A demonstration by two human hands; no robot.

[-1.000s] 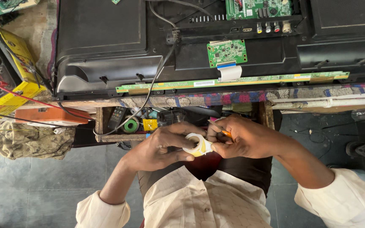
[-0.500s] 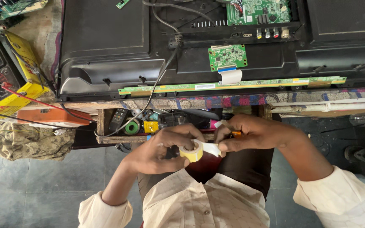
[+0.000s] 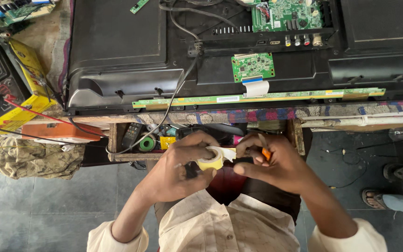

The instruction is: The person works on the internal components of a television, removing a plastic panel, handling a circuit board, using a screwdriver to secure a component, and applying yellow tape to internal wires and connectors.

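Left hand (image 3: 176, 170) grips a yellow tape roll (image 3: 212, 158); right hand (image 3: 276, 163) pinches its loose end and an orange tool (image 3: 266, 152)

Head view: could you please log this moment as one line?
left hand: holds tape roll | right hand: pulls tape end, holds orange-handled tool | above: opened TV back, green boards

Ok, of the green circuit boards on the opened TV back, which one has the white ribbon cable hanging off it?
The small square green board at centre: a white ribbon cable drops from its lower edge to the long narrow strip board. The bigger board at top carries round sockets instead.
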